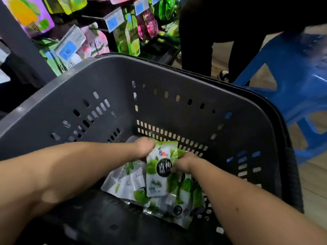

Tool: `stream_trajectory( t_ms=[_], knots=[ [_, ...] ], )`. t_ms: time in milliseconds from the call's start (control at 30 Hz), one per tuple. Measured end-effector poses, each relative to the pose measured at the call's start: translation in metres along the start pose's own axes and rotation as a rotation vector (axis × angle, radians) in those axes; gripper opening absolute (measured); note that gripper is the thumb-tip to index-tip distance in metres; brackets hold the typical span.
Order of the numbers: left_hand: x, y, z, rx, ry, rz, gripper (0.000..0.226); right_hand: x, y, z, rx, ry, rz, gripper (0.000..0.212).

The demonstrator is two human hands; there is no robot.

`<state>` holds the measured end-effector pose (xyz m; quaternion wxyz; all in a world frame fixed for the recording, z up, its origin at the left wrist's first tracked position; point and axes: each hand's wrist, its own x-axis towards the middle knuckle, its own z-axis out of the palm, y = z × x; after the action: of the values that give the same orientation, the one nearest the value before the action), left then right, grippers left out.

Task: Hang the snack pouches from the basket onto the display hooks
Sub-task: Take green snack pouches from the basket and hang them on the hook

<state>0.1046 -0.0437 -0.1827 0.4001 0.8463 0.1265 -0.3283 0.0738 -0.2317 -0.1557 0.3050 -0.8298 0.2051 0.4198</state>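
Left hand [143, 147] and right hand [184, 162] grip a pouch [159, 167] in grey basket [159, 76] — blue stool [292, 76] beside.

I'm getting even, soft indoor light, dim inside the basket [159, 76]; hanging packs [127, 36] smear with motion blur, edges bow outward.

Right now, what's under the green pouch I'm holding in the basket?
Under the green-and-white snack pouch lies a loose pile of similar green and silver foil pouches in the dark grey plastic basket. How many sit directly beneath it is covered.
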Motion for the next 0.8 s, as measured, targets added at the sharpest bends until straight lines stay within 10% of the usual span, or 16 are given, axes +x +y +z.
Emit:
stream_trajectory(
  t_ms=[233, 467, 600, 800],
  knots=[
    [-0.002, 0.007, -0.018, -0.353, 0.095, -0.016, 0.009, -0.003, -0.011, 0.013, 0.235, 0.034, -0.02, 0.096],
    [-0.005, 0.008, -0.017, -0.759, 0.056, -0.062, 0.032, 0.01, -0.004, 0.002, 0.226, 0.116, -0.027, 0.076],
    [-0.008, -0.017, -0.006, 0.217, 0.159, 0.008, 0.022, 0.017, -0.003, -0.013, 0.018, 0.158, -0.041, 0.061],
    [-0.02, -0.046, 0.034, 0.912, -0.145, 0.022, 0.14, 0.026, -0.003, -0.03, -0.353, 0.215, -0.022, 0.073]
  ],
)
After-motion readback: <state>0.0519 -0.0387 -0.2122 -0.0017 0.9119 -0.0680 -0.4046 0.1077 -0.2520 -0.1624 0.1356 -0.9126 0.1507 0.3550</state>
